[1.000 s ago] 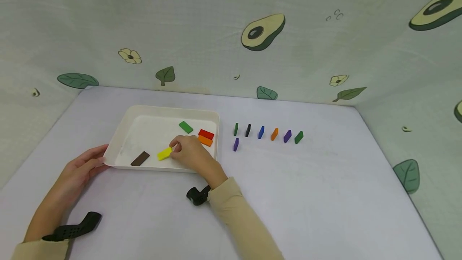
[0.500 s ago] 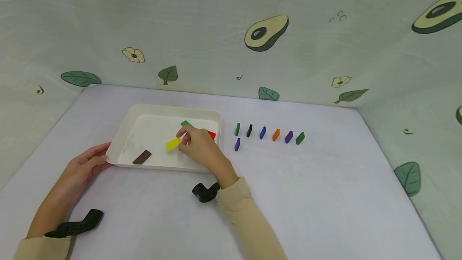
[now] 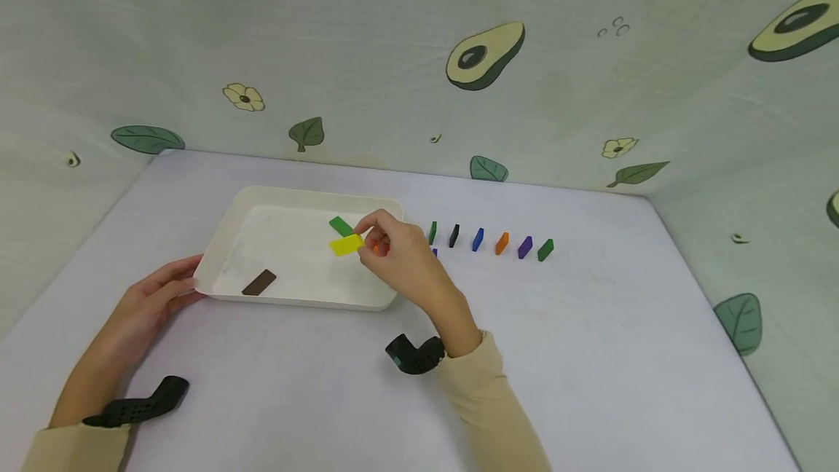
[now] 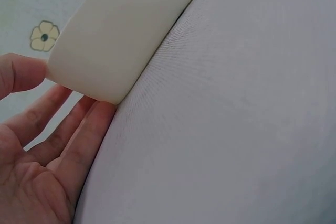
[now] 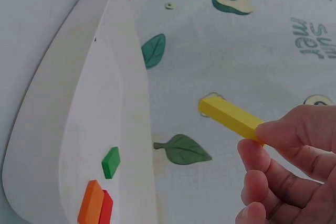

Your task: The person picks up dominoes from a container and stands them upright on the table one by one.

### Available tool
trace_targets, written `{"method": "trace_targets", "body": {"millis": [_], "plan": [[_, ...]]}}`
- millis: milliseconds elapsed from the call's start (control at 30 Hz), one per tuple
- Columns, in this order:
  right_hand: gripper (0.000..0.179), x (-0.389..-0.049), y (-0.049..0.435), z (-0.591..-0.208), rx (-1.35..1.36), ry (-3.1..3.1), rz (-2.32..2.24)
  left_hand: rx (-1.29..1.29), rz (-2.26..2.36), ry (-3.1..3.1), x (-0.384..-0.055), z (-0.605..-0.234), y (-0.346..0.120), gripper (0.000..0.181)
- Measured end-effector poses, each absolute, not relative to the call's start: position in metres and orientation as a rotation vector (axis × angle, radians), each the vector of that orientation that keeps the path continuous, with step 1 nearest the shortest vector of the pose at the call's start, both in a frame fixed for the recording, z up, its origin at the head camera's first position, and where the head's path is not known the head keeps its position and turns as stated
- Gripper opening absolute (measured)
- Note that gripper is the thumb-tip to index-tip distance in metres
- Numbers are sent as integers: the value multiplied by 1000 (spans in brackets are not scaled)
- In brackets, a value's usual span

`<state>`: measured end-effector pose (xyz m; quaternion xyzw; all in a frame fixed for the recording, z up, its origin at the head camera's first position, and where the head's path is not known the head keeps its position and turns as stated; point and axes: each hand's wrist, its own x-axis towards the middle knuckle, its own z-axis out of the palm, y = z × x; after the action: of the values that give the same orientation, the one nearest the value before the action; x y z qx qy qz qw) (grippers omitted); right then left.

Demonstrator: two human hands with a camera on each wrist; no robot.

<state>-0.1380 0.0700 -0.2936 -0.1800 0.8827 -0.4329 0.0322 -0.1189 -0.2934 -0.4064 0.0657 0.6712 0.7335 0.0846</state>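
Observation:
A yellow domino [image 3: 346, 245] is pinched between thumb and fingertips of my right hand [image 3: 409, 253], held up over the right part of the white tray [image 3: 282, 302]. In the right wrist view the yellow domino [image 5: 231, 118] sticks out lengthwise from the grip. My left hand [image 3: 157, 293] holds the tray's near left corner; the left wrist view shows thumb and fingers around that corner [image 4: 94, 77]. Inside the tray lie a brown domino [image 3: 258, 282], a green one [image 3: 341, 226], and an orange one [image 5: 91, 202] against a red one [image 5: 105, 208]. The right hand mostly hides the last two in the head view.
Right of the tray, a row of dominoes stands upright on the white table [image 3: 590, 355]: green [image 3: 432, 232], black [image 3: 454, 236], blue [image 3: 478, 240], orange [image 3: 502, 243], purple [image 3: 525, 247] and green [image 3: 545, 250]. Another purple one [image 3: 435, 252] stands in front, partly hidden by the right hand.
My right hand has lifted the yellow domino from the tray's near side and carried it right and away from me. The left hand stays at the tray corner.

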Motion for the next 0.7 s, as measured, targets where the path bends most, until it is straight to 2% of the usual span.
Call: {"method": "trace_targets", "body": {"millis": [400,700], "plan": [[17,-130,100,-290,-563,2768,-1407,177,2184,2023,-119,-406,-292,34],[20,-134,127,-287,-444,2808,-1444,141,2166,2043,-120,-404,-290,32]]}}
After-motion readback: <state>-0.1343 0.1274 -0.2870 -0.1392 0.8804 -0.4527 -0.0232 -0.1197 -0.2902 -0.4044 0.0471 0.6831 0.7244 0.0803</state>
